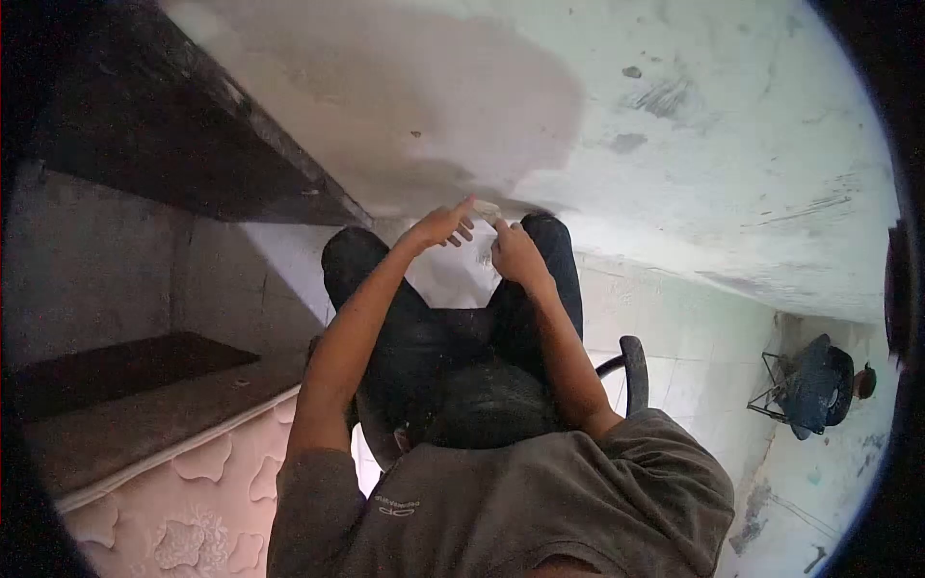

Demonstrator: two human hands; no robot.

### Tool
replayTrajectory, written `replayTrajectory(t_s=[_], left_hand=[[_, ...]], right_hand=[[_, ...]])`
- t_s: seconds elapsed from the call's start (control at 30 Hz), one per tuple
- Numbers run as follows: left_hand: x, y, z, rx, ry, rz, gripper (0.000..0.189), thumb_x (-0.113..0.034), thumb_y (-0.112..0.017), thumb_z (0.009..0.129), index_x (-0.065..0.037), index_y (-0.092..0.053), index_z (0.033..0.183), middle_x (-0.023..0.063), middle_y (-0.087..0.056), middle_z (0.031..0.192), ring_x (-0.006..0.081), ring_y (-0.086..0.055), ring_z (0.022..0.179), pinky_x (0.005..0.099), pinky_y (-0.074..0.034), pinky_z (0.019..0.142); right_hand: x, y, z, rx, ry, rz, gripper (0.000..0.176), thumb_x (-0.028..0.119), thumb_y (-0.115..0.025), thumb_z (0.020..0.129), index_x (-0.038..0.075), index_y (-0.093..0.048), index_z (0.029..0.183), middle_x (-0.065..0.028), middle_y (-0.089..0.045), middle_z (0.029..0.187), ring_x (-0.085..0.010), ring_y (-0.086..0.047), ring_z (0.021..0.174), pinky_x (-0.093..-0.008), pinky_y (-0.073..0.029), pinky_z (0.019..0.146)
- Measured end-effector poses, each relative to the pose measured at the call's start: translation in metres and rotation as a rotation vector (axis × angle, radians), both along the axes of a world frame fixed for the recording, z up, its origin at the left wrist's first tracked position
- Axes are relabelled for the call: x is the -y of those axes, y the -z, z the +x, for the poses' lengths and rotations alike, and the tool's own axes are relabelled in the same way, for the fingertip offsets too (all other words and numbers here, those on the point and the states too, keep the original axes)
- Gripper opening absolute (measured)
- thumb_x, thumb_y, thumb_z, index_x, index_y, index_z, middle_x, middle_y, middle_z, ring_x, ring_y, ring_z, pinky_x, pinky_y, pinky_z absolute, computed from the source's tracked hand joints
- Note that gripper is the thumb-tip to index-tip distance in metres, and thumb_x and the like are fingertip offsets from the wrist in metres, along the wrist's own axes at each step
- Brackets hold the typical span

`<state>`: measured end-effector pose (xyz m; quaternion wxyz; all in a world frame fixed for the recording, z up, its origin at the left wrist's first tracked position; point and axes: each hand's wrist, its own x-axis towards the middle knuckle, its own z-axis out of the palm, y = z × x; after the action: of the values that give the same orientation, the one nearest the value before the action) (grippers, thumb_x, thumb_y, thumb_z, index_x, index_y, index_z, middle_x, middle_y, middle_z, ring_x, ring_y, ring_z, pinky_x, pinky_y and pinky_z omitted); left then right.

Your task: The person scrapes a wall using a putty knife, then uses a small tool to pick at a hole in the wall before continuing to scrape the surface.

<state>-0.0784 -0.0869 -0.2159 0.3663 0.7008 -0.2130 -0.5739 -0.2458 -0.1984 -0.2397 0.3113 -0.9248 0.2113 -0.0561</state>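
A small pale flat piece (487,209) is held up between my two hands, above the gap between my knees. It looks like a folded strip, but its exact kind cannot be made out. My left hand (445,227) pinches its left end at the fingertips, while the other fingers hang loosely apart below. On the right end, the thumb and fingers of my right hand (517,252) are closed. Both forearms reach forward over my dark trousers (424,337), and I am seated.
A stained, scuffed wall (674,164) rises in front. To the left are a dark shelf (193,125) and a pink patterned mattress (193,501). A black chair armrest (632,376) shows at my right. Farther right, a person (819,385) sits on a chair.
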Motion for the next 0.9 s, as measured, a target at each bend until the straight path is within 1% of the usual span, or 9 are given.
replayTrajectory(t_s=[0.03, 0.17, 0.23, 0.27, 0.33, 0.5, 0.63, 0.8, 0.9], left_hand=[[0.001, -0.001, -0.005, 0.061, 0.003, 0.019, 0.068, -0.064, -0.037, 0.093, -0.004, -0.066, 0.103, 0.0079, -0.069, 0.088, 0.0162, -0.065, 0.08, 0.0284, -0.046, 0.066], [0.004, 0.012, -0.026, 0.033, -0.133, -0.066, 0.054, -0.053, -0.042, 0.095, -0.006, -0.067, 0.099, 0.0056, -0.067, 0.081, 0.0141, -0.063, 0.075, 0.0281, -0.042, 0.061], [0.002, 0.019, -0.032, -0.039, -0.301, -0.164, 0.039, -0.043, -0.047, 0.096, -0.008, -0.065, 0.092, 0.0022, -0.061, 0.071, 0.0121, -0.059, 0.067, 0.0273, -0.04, 0.057], [0.003, 0.025, -0.033, -0.044, -0.291, -0.162, 0.039, -0.043, -0.047, 0.096, -0.008, -0.065, 0.092, 0.0022, -0.061, 0.071, 0.0121, -0.059, 0.067, 0.0273, -0.04, 0.057], [0.006, 0.031, -0.034, -0.138, -0.451, -0.206, 0.029, -0.035, -0.049, 0.095, -0.01, -0.062, 0.086, -0.0001, -0.054, 0.065, 0.0106, -0.051, 0.059, 0.0259, -0.038, 0.056], [0.017, 0.05, -0.033, -0.191, -0.434, -0.261, 0.033, -0.037, -0.05, 0.094, -0.008, -0.064, 0.087, -0.0007, -0.056, 0.066, 0.0101, -0.052, 0.06, 0.026, -0.041, 0.056], [0.02, 0.039, -0.033, -0.3, -0.395, -0.333, 0.028, -0.035, -0.051, 0.097, -0.009, -0.06, 0.09, -0.003, -0.05, 0.071, 0.0089, -0.044, 0.061, 0.0251, -0.036, 0.057], [0.025, 0.028, -0.034, -0.248, -0.415, -0.407, 0.032, -0.036, -0.049, 0.098, -0.008, -0.062, 0.093, -0.0014, -0.054, 0.074, 0.0089, -0.046, 0.064, 0.0245, -0.037, 0.057], [0.027, 0.025, -0.033, -0.238, -0.432, -0.448, 0.034, -0.037, -0.048, 0.099, -0.007, -0.063, 0.093, -0.0002, -0.056, 0.077, 0.0088, -0.048, 0.066, 0.0244, -0.037, 0.057]], right_hand=[[-0.006, -0.009, 0.002, -0.009, 0.008, -0.024, 0.032, 0.005, -0.053, 0.081, -0.007, -0.052, 0.11, -0.0316, -0.058, 0.084, -0.0493, -0.057, 0.085, -0.053, -0.047, 0.078], [-0.021, -0.041, 0.003, -0.108, 0.008, -0.009, 0.037, 0.01, -0.056, 0.083, -0.007, -0.046, 0.114, -0.0329, -0.055, 0.098, -0.0487, -0.063, 0.082, -0.0515, -0.054, 0.07], [-0.031, -0.057, -0.004, -0.076, 0.075, 0.014, 0.034, 0.009, -0.056, 0.082, -0.004, -0.049, 0.112, -0.0314, -0.056, 0.094, -0.0472, -0.062, 0.081, -0.0521, -0.052, 0.07], [-0.033, -0.058, -0.005, -0.038, 0.127, 0.028, 0.031, 0.009, -0.055, 0.082, -0.002, -0.052, 0.111, -0.0298, -0.058, 0.089, -0.0458, -0.061, 0.081, -0.0527, -0.05, 0.07], [-0.031, -0.055, -0.005, -0.047, 0.151, 0.011, 0.028, 0.01, -0.056, 0.083, -0.001, -0.053, 0.108, -0.0279, -0.059, 0.085, -0.0448, -0.062, 0.078, -0.0524, -0.051, 0.069], [-0.026, -0.053, -0.002, -0.06, 0.212, -0.062, 0.027, 0.018, -0.057, 0.085, 0.002, -0.055, 0.107, -0.0253, -0.063, 0.079, -0.044, -0.064, 0.074, -0.0522, -0.053, 0.065], [-0.015, -0.067, 0.005, -0.059, 0.251, -0.151, 0.022, 0.02, -0.057, 0.086, 0.001, -0.061, 0.095, -0.0233, -0.064, 0.075, -0.0426, -0.065, 0.07, -0.0517, -0.053, 0.063], [-0.004, -0.083, 0.029, -0.108, 0.337, -0.218, 0.023, 0.022, -0.058, 0.085, 0.0, -0.065, 0.085, -0.0235, -0.066, 0.076, -0.0409, -0.067, 0.071, -0.0493, -0.054, 0.063], [-0.008, -0.09, 0.043, -0.122, 0.336, -0.157, 0.023, 0.02, -0.055, 0.085, 0.0, -0.064, 0.077, -0.0246, -0.065, 0.074, -0.0433, -0.064, 0.07, -0.051, -0.052, 0.064]])
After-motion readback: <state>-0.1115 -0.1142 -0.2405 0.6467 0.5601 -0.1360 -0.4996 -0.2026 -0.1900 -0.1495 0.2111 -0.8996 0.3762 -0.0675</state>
